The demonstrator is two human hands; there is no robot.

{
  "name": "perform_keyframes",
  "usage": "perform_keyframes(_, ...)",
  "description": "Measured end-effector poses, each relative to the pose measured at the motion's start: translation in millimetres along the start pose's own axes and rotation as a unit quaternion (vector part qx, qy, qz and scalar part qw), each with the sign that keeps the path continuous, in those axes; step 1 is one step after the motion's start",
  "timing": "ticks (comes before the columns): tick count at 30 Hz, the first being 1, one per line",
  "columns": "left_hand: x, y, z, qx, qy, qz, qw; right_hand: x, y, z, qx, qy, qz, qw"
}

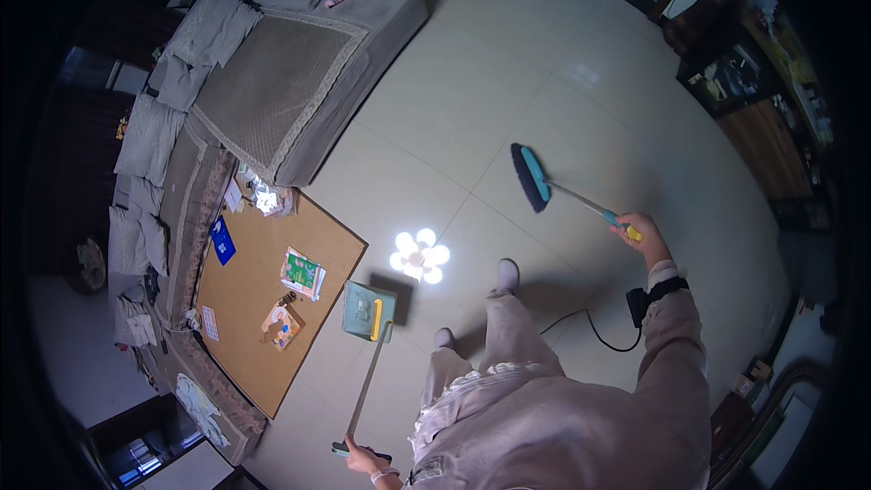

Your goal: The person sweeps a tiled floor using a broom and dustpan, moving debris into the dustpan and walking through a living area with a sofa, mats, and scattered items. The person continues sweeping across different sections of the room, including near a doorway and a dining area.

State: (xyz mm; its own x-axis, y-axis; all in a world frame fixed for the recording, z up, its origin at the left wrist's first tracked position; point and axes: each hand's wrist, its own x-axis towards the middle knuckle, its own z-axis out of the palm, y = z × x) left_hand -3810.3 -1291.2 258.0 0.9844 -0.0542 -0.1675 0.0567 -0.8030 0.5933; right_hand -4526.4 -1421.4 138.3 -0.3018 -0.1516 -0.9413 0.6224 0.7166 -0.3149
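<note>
My right hand (638, 235) grips the yellow and teal end of a broom handle. The metal shaft runs to the broom head (531, 177), teal with dark bristles, over the tiled floor ahead of me. At the lower left, my left hand (365, 456) is closed around the crossbar grip of a long-handled dustpan. Its pan (368, 311), pale teal with a yellow part, is beside the edge of the tan woven mat. Whether the pan holds any debris cannot be made out.
On the tan mat (252, 299) lie a green booklet (301, 271), a colourful box (282, 328) and a blue packet (222, 240). A grey sofa (272, 82) with cushions lines the left. A cabinet (765, 143) stands on the right. A cable (599, 337) hangs from my right forearm's strapped device.
</note>
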Motion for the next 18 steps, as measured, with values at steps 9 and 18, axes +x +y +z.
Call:
perform_keyframes(9,-51,9,11,-0.079,0.003,-0.058,0.995,-98,26,104,-0.268,-0.133,-0.094,0.949)
perform_keyframes(18,-90,18,11,-0.051,0.003,-0.005,0.999,-19,78,250,-0.099,-0.374,0.116,0.915)
